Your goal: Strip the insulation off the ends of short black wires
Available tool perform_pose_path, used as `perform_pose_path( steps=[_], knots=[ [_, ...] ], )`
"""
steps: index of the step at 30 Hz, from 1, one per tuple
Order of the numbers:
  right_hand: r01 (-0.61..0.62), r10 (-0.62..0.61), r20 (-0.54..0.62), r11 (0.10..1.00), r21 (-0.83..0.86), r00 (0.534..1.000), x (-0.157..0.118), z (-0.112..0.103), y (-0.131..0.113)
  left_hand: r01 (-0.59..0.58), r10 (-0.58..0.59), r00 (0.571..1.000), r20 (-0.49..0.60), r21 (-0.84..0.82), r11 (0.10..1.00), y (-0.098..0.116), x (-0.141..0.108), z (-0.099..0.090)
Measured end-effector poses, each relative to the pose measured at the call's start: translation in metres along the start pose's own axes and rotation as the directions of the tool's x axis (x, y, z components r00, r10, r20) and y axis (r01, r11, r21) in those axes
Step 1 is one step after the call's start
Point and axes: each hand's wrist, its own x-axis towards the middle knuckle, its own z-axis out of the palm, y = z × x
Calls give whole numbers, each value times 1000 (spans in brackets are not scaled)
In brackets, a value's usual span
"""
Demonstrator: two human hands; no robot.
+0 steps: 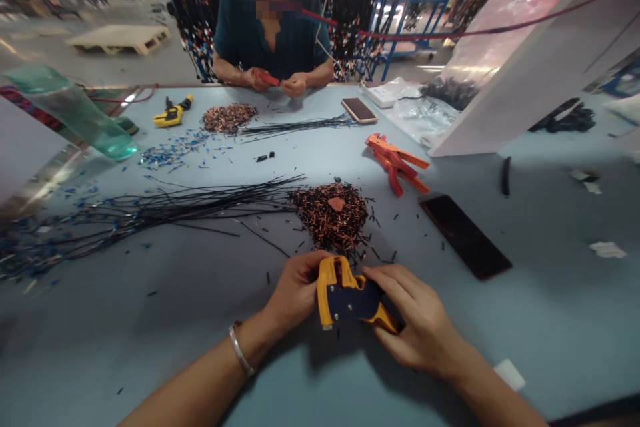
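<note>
Closest, the left hand touched the head of a yellow-and-navy plier-like hand tool — its pinch couldn't be told — while the right hand gripped the handles above the pale-blue tabletop. Lining up seemed underway; next called for a steady squeeze.

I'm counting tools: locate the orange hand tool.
The orange hand tool lies right of centre in the head view, just beyond the large black phone and right of the coppery heap.
</note>
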Motion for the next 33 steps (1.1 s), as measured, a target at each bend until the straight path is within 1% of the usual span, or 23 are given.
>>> perform_pose_path(
  steps=[5, 9, 14, 17, 20, 24, 28, 30, 33],
  knots=[
    [-33, 33, -18, 999, 15, 999, -2, 1, 0, -1, -3, 993, 117, 35, 999, 3, 0, 0],
    [-48, 48, -9, 998, 32, 999, -2, 3, 1, -22, 17, 987, 159, 29, 999, 2, 0, 0],
    [-54, 54, -5, 998, 17, 999, -3, 4, 2, -5, 4, 985, 173, 5, 1000, 2, 0, 2],
    [-25, 24, -25, 999, -21, 999, -4, 2, 3, -7, 3, 983, 183, 20, 1000, 3, 0, 3],
    [-8, 7, -19, 998, -67, 1000, -4, 1, 4, -12, 4, 983, 186, 41, 999, 3, 1, 2],
    [-26, 27, 27, 999, -43, 999, -2, 3, 5, -16, 4, 983, 184, 65, 998, 1, 1, 1],
    [-34, 34, 30, 999, -17, 999, 0, 4, 4, -19, 10, 981, 192, 46, 999, 1, 0, 1],
    [-12, 14, 27, 999, -47, 1000, -2, 4, 4, -9, 0, 979, 204, 44, 999, 2, 0, 2],
    [40, -38, 20, 990, -133, 999, -4, 3, 5, -4, -13, 980, 199, 84, 996, 5, 0, 3]
  ],
)
